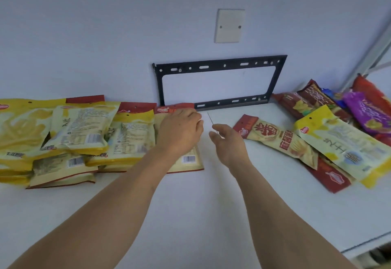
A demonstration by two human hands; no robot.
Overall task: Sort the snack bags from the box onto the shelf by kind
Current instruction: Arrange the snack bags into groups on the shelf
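Left hand (179, 130) rests flat on our red-topped bag (191, 158), fingers relaxed. Right hand (227, 144) hangs loose, empty, nearer the mixed pile (330, 137) lying rightward.

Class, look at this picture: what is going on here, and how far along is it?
A person is sorting snack bags on a white shelf set against a wall. The left hand rests on a red-topped bag at the right end of a row of yellow and red-topped bags on the left. The right hand hovers just beside it with loose fingers, holding nothing. A mixed pile of red, yellow and purple bags lies unsorted on the right. The box is not in view.
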